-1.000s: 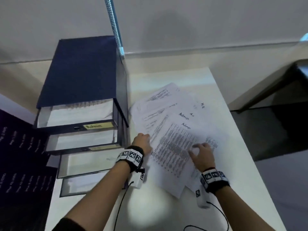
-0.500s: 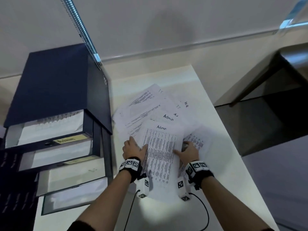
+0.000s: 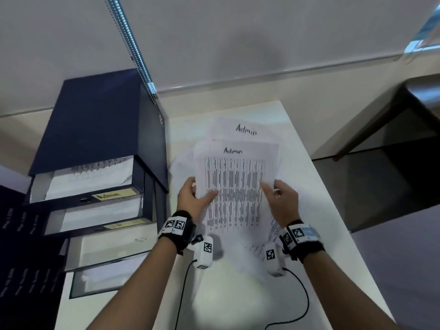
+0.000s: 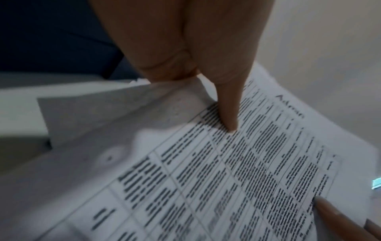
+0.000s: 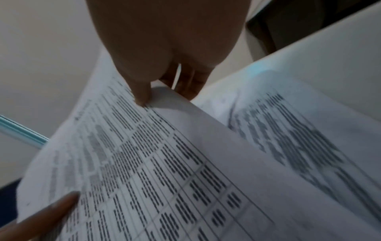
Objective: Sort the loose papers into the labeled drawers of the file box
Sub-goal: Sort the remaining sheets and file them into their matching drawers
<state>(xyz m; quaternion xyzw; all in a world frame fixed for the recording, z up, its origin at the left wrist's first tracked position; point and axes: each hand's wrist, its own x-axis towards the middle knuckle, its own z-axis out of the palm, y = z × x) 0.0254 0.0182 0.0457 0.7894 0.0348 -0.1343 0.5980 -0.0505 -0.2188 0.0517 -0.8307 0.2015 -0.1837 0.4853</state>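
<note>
Head view — both my hands, left hand point(image 3: 194, 198) and right hand point(image 3: 282, 201), pinch the Admin sheet point(image 3: 235, 186), long axis toward twelve — Admin drawer point(image 3: 90, 186) at nine, nearer my left.

A plain pale wall point(image 3: 238, 44) fills the upper half of the head view, with a soft shadow near the top centre. A metal strip point(image 3: 128, 41) studded with small lights runs down it from the top edge towards the middle left. Where the wall meets the lower panel, a thin ledge point(image 3: 285, 72) crosses the frame, rising to the right. A white table point(image 3: 321, 210) takes up the lower centre, with a bright patch of light near its front edge. At the right, a dark wooden bench point(image 3: 404, 96) stands over grey floor point(image 3: 392, 258). A bright window patch point(image 3: 426, 27) shows at the upper right corner.
</note>
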